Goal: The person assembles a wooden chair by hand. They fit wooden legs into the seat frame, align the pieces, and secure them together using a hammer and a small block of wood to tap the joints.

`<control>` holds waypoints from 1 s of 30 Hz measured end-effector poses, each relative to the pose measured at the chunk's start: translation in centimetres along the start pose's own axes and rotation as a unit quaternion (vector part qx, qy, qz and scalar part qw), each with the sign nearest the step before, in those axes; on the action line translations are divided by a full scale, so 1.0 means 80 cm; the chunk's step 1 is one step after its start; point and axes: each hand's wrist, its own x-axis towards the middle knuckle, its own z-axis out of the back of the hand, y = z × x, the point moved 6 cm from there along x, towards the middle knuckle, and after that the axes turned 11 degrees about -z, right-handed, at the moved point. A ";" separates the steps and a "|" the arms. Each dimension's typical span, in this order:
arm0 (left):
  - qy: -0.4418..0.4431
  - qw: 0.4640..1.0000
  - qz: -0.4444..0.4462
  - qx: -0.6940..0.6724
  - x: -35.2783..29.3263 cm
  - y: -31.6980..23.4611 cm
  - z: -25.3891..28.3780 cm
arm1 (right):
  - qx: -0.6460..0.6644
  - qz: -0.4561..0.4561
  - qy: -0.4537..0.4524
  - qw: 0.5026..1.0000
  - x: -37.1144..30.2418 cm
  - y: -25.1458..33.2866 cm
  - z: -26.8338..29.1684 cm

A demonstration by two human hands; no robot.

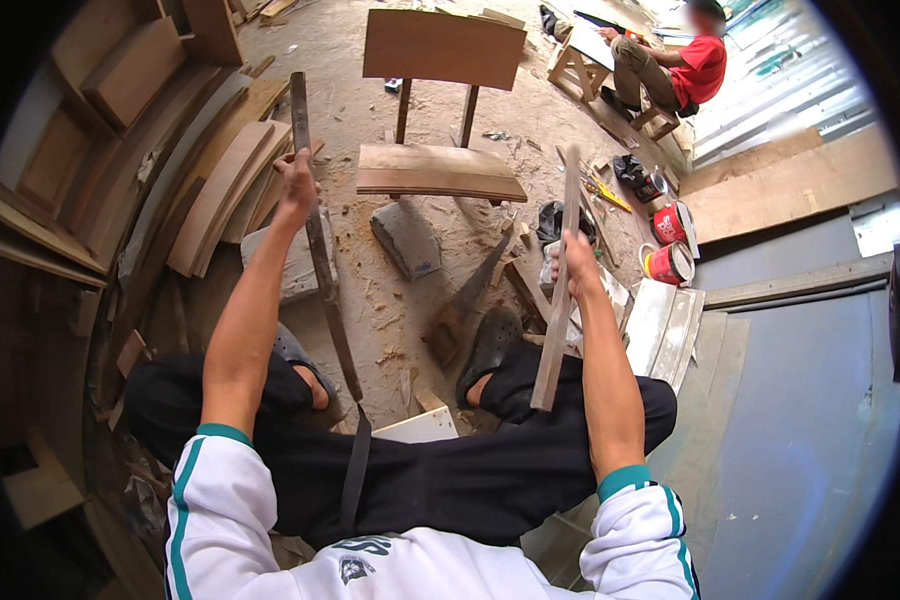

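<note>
My left hand [296,187] is closed around a long dark wooden strip [321,250], which stands upright on the left and reaches down toward my lap. On the right, my right hand [576,265] grips a paler wooden strip [555,345], tilted slightly, its lower end over my thigh. The two strips are held apart. Between and beyond them stands a small wooden chair [440,172] with a curved plywood backrest [445,50]. A handsaw [462,310] lies between my feet, its blade pointing away from me.
A grey stone block [406,240] sits before the chair. Curved boards [225,200] are stacked at left. Red paint cans [670,262] and a yellow tool [608,192] lie at right. A person in red [698,72] sits on a stool, far right. Wood scraps litter the floor.
</note>
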 end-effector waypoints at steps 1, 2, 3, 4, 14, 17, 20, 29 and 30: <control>0.011 0.999 0.031 0.016 0.000 -0.006 -0.010 | -0.008 -0.035 0.004 0.999 0.011 -0.032 0.017; 0.017 0.997 0.062 0.037 -0.001 -0.010 -0.013 | -0.015 -0.069 0.015 0.997 0.012 -0.055 0.024; 0.011 0.995 0.089 0.046 -0.004 -0.014 -0.018 | -0.010 -0.085 0.029 0.996 0.013 -0.071 0.026; 0.015 0.994 0.095 0.041 -0.006 -0.012 -0.015 | -0.005 -0.102 0.048 0.994 0.010 -0.088 0.012; 0.059 0.972 0.125 0.191 -0.054 0.088 -0.008 | -0.042 -0.097 0.119 0.987 -0.010 -0.085 -0.040; 0.080 0.963 0.171 0.193 -0.075 0.131 -0.012 | -0.041 -0.082 0.140 0.986 -0.015 -0.091 -0.050; 0.096 0.962 0.214 0.138 -0.096 0.156 -0.031 | -0.025 -0.069 0.160 0.984 -0.015 -0.094 -0.058; 0.123 0.958 0.251 0.057 -0.098 0.092 -0.093 | -0.021 -0.048 0.137 0.989 -0.014 -0.082 -0.048; 0.121 0.960 0.240 0.074 -0.093 0.087 -0.099 | -0.020 -0.051 0.134 0.989 -0.015 -0.080 -0.049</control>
